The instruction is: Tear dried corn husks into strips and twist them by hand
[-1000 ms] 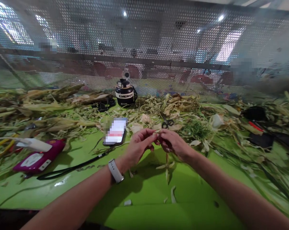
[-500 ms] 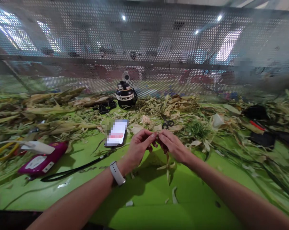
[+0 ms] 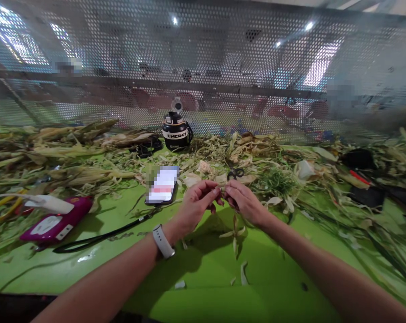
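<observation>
My left hand [image 3: 196,202], with a white watch band [image 3: 163,242] on the wrist, is closed in a pinch over the green table [image 3: 203,264]. Facing it, my right hand [image 3: 246,202] also pinches, with its fingertips almost against the left ones. Whatever lies between the fingertips is too small to make out. Just below the right hand is a cross-shaped piece of pale husk [image 3: 235,234]. Black-handled scissors [image 3: 236,173] lie just beyond the fingers, partly among the scraps.
Dried husks [image 3: 55,152] are heaped along the back and left. A phone [image 3: 162,185], a purple power strip [image 3: 58,222] with a white plug, and a black bottle [image 3: 176,132] stand or lie around. Green strands [image 3: 275,181] are at right. A perforated metal screen [image 3: 209,58] rises behind.
My right hand has shifted slightly, and a small gap now shows between the two hands' fingertips. The left hand keeps its pinch. The view has moved very little.
</observation>
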`<state>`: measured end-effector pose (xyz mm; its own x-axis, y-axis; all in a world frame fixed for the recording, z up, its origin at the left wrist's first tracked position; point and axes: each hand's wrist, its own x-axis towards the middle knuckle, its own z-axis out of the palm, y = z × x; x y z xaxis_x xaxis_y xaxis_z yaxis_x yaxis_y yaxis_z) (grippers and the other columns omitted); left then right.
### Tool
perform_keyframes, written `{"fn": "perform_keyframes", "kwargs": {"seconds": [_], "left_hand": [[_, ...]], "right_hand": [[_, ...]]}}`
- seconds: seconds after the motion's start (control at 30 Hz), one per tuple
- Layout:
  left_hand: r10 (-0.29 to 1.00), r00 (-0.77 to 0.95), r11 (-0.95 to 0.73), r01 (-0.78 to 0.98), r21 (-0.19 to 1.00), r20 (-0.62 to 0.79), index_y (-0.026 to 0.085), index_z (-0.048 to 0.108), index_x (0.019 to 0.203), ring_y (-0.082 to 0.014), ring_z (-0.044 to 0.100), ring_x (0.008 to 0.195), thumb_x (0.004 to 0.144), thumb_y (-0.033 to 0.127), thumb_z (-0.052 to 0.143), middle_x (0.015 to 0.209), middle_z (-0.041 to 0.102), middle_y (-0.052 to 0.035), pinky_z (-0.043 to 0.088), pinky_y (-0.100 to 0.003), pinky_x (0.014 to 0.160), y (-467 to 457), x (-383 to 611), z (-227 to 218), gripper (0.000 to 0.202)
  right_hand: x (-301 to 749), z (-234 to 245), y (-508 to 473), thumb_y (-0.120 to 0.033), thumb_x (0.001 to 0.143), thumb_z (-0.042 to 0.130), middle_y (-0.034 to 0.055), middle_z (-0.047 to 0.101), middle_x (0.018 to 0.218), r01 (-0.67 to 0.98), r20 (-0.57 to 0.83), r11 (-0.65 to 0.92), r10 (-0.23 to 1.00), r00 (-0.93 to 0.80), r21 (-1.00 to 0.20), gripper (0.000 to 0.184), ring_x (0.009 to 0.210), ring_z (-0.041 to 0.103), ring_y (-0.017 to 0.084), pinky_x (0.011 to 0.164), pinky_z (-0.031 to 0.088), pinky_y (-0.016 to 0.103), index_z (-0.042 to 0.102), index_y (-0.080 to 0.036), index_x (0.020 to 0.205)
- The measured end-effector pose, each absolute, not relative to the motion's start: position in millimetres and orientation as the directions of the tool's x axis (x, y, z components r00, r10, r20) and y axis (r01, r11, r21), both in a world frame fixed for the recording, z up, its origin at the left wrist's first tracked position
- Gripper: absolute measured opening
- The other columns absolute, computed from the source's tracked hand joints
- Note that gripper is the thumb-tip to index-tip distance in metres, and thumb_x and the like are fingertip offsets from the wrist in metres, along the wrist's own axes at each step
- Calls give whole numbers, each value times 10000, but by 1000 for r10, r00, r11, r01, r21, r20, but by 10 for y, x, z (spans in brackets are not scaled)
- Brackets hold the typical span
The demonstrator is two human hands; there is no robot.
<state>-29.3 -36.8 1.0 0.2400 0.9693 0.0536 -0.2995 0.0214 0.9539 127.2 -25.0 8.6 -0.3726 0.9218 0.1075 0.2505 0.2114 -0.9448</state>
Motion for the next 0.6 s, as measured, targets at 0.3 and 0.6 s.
{"fn": "perform_keyframes", "kwargs": {"seconds": [0.3, 0.6], "left_hand": [[965, 260, 141, -406, 903, -33, 143, 623, 819, -56, 553, 520, 696, 225, 708, 672, 625, 14, 361, -146, 435, -360, -300, -19, 170], [956, 292, 56, -318, 946, 42, 164, 571, 799, -69, 567, 517, 772, 256, 644, 614, 610, 34, 392, -142, 423, -399, -297, 8, 120]], "right_hand": [[1306, 125, -265, -403, 917, 377, -28, 437, 634, 465, 213, 421, 875, -435, -779, 270, 568, 418, 115, 530, 318, 231, 425, -198, 748], [1300, 48, -246, -372, 948, 291, -12, 431, 642, 632, 313, 532, 846, -432, -564, 310, 580, 432, 125, 556, 300, 238, 389, -208, 704]]}}
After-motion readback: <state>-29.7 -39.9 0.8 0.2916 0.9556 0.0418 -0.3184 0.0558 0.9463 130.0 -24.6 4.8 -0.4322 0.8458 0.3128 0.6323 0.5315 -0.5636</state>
